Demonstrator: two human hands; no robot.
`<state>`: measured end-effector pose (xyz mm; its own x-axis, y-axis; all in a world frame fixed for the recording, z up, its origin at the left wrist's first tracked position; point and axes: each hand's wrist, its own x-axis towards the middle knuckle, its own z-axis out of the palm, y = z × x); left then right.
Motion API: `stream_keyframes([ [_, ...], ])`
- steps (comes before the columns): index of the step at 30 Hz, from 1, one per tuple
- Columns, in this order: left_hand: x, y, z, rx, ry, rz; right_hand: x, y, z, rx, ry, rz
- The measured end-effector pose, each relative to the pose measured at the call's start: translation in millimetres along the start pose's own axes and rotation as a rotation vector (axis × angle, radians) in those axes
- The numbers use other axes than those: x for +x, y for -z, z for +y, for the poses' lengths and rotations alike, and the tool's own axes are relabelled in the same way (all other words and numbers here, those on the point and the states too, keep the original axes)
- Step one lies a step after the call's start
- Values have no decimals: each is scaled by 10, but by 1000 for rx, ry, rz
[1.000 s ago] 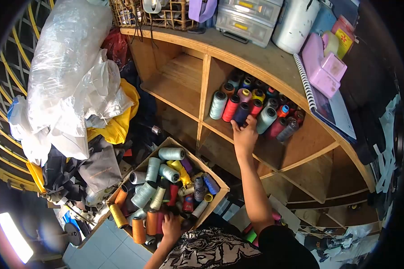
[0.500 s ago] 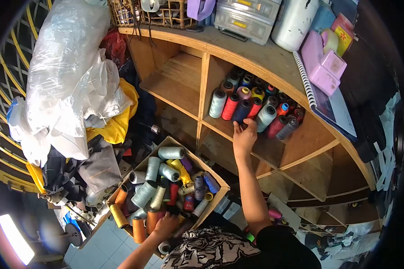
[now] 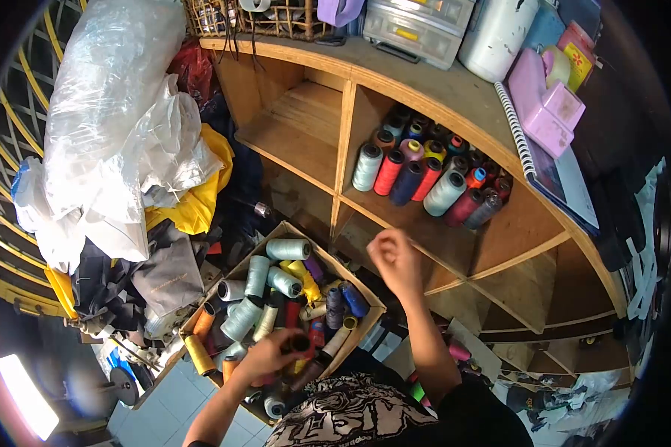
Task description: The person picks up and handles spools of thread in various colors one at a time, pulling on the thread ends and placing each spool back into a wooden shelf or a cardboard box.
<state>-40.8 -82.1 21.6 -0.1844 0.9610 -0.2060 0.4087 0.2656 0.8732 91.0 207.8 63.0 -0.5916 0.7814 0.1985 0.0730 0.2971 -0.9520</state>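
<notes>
Over the near side of a cardboard box (image 3: pixel 371 322) packed with thread spools, my left hand (image 3: pixel 265 359) is closed on a dark thread spool (image 3: pixel 298 343). Its fingers partly cover that spool. My right hand (image 3: pixel 397 262) is in the air between the box and the shelf, a little smeared by motion, its fingers curled with nothing visible in them. Above it, a navy thread spool (image 3: pixel 406 183) stands in the front row of the shelf compartment, between red spools (image 3: pixel 389 173). Pale green spools (image 3: pixel 257 276) and yellow-gold ones (image 3: pixel 199 356) lie loose in the box.
The curved wooden shelf (image 3: pixel 343 141) has several compartments. On its top are a wicker basket (image 3: pixel 276 21), clear plastic drawers (image 3: pixel 417 33), a white bottle (image 3: pixel 498 37), a pink tape dispenser (image 3: pixel 548 104) and a spiral notebook (image 3: pixel 566 190). Plastic-wrapped bundles (image 3: pixel 112 112) are piled at left.
My right hand has left the navy spool on the shelf and drawn back toward me. My left hand has risen from the box's contents with a dark spool. The view has shifted slightly.
</notes>
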Motion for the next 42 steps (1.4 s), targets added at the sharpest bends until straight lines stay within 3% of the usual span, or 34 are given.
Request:
stream_keyframes([
  [2, 113, 30, 99, -172, 58, 89, -153, 3, 84, 179, -152, -438],
  [4, 274, -27, 202, -942, -126, 306, -232, 9, 42, 247, -221, -650],
  [5, 365, -41, 287, -942, -127, 313, -247, 31, 35, 288, -188, -729],
  [7, 514, -87, 468, -1255, -307, 377, -261, 90, -130, 443, -264, -748],
  [8, 560, -118, 513, -1256, -307, 374, -283, 126, -219, 597, -343, -754],
  [14, 729, -234, 649, -1263, -282, 293, -250, 325, -344, 449, -280, -617],
  [16, 737, -256, 778, -1246, -272, 284, -277, 316, -342, 354, -180, -445],
  [18, 742, -269, 853, -1254, -128, 128, -296, 326, -342, 374, -213, -441],
  [20, 738, -316, 918, -1214, -70, 164, -312, 315, -398, 394, -246, -433],
  [22, 754, -380, 946, -925, 0, 578, -339, 281, -538, 432, -82, -340],
  [23, 784, -428, 991, -772, -103, 870, -354, 288, -554, 434, -84, -335],
  [26, 683, -247, 1048, -616, -27, 694, -369, 280, -608, 368, -26, -297],
  [27, 691, -194, 1092, -829, 45, 499, -383, 265, -650, 391, -24, -271],
  [28, 706, -178, 1097, -828, 47, 507, -378, 245, -673, 413, -18, -249],
  [30, 761, -173, 1120, -955, 7, 246, -382, 213, -669, 397, -21, -258],
  [37, 851, -258, 1193, -787, 17, 472, -419, 223, -660, 389, -51, -221],
  [42, 764, -322, 1152, -666, -48, 337, -363, 295, -572, 420, -67, -144],
])
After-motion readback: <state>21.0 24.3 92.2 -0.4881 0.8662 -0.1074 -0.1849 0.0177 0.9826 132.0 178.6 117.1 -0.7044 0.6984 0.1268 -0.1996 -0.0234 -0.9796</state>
